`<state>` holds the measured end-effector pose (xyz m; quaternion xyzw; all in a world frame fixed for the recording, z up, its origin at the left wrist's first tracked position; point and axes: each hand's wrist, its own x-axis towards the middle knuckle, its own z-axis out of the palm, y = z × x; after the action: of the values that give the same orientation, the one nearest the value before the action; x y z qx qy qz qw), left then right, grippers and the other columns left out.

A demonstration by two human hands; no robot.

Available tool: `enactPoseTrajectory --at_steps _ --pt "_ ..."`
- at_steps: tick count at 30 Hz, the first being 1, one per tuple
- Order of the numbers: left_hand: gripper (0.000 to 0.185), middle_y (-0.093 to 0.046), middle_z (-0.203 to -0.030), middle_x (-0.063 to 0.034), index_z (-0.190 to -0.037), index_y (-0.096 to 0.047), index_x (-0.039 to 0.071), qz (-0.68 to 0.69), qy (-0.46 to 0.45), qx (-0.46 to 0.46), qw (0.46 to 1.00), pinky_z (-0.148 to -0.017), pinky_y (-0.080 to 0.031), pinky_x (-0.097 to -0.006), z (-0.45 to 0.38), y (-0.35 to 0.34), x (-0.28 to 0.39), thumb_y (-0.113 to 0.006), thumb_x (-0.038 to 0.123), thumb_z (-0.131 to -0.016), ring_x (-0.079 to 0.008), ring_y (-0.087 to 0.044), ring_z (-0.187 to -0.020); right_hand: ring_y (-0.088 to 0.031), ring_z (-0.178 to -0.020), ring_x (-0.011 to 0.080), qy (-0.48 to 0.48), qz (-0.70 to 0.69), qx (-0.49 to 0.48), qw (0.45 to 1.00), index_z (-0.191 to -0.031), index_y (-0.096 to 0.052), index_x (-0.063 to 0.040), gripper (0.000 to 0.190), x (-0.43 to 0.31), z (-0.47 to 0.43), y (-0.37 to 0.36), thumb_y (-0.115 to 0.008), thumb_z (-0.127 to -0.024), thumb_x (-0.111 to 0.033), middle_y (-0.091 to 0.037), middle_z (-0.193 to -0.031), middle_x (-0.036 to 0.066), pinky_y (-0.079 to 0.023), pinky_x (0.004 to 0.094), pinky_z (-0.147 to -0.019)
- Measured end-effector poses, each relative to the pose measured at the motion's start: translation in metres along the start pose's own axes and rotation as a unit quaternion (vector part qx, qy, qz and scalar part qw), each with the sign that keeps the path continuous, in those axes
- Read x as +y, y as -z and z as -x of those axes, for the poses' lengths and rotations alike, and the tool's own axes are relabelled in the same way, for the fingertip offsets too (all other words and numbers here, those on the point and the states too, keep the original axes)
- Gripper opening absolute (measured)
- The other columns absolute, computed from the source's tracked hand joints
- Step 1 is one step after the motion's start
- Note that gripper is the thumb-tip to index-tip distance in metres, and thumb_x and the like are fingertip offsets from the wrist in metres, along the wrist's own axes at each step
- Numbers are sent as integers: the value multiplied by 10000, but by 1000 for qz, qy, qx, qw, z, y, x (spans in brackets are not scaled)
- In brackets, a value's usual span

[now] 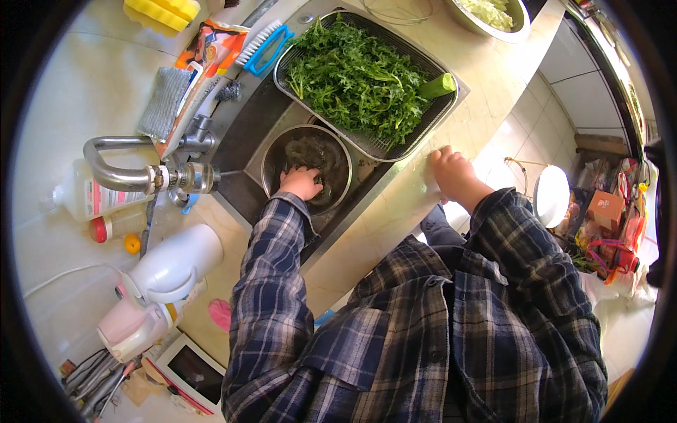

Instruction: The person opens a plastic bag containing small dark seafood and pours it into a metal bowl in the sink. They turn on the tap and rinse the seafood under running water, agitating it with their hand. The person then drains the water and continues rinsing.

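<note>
My left hand point(300, 182) reaches into a round metal bowl point(346, 182) in the sink, its fingers spread. Disturbed, murky water point(312, 150) fills the bowl; whatever lies under the surface cannot be made out. My right hand point(454, 172) rests with curled fingers at the front edge of the countertop point(402, 198); its palm is hidden. Beyond the bowl, a rectangular wire-mesh basket point(365, 152) sits across the sink point(235, 153). Feathery leafy greens point(365, 79) are heaped in it, with a thick cut green stem point(438, 86) at its right end.
A metal faucet point(121, 164) juts over the sink's left side. Behind it lie a blue scrub brush point(267, 47), a yellow sponge point(164, 13) and a plastic bottle point(90, 190). A white electric kettle point(177, 259) stands lower left. Another bowl point(515, 26) holds pale shredded vegetable.
</note>
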<state>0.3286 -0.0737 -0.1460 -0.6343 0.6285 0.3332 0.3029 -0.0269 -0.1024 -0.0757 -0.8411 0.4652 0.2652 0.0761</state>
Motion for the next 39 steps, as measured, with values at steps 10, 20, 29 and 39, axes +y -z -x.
enactPoseTrajectory --at_steps 10,20,29,39 --pt "409 -465 -1363 -85 -1242 -565 191 -12 -43 191 981 -1013 -334 -517 -14 22 14 -576 299 -848 -307 -421 -1261 -621 -812 280 -4 9 -4 1000 -1041 -455 29 873 -2 -1 2 -902 -353 -267 -548 -989 181 -526 312 -633" --pt "489 -300 -1490 -46 -1383 -421 274 -164 -35 36 985 -1127 -126 -532 -20 31 43 -415 472 -936 -293 -208 -1394 -616 -850 273 -6 27 -36 999 -1088 -424 45 931 -2 0 6 -904 -377 -317 -537 -1032 190 -522 295 -688" --pt "511 -332 -1479 -25 -1376 -438 299 -226 -12 -20 974 -1122 -73 -527 -17 16 26 -392 529 -922 -281 -175 -1409 -618 -814 276 0 19 -10 1000 -1047 -455 38 878 -2 0 5 -897 -362 -287 -545 -988 179 -521 312 -630" --pt "405 -433 -1401 -55 -1165 -649 188 -302 -55 -8 952 -1122 -101 -538 8 15 13 -462 449 -919 -298 -220 -1387 -620 -810 297 1 4 1 1000 -1038 -473 41 863 0 -1 -1 -901 -343 -237 -552 -977 193 -520 328 -604"
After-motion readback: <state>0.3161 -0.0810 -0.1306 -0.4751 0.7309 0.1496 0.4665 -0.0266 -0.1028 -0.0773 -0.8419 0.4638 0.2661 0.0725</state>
